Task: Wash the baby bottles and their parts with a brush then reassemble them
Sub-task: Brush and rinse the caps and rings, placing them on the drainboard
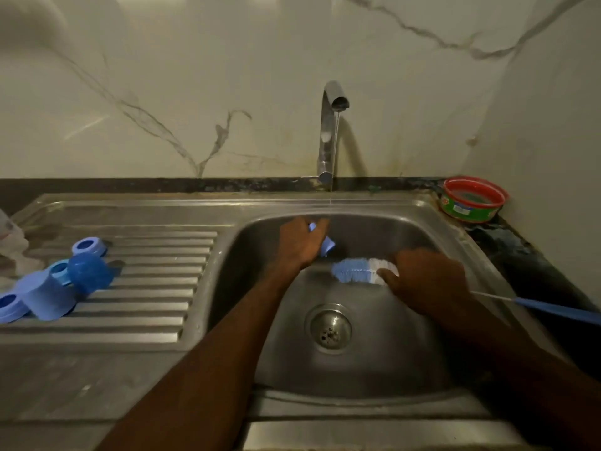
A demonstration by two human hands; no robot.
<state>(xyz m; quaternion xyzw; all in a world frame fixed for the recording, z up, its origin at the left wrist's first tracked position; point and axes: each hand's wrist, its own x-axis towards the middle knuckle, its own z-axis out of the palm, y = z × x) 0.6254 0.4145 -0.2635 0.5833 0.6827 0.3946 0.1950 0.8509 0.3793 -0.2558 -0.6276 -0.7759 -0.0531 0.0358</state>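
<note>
Over the steel sink basin (383, 362), my left hand (300, 242) grips a small light-blue bottle part (327, 246); only its edges show past my fingers, under the thin stream from the tap (328, 131). My right hand (429, 279) holds the bottle brush by the base of its blue-and-white bristles (354, 271), which point left toward the part. The brush's blue handle (559, 309) sticks out to the right behind my wrist. On the ribbed drainboard (156, 288) at left lie several blue caps and rings, among them a cap (47, 299), a dome (89, 271) and a ring (88, 246).
A red and green tub (471, 198) sits on the dark counter at the back right corner. The drain strainer (330, 330) is in the basin's middle. A marble wall rises behind the sink. Something pale lies at the far left edge (9, 242).
</note>
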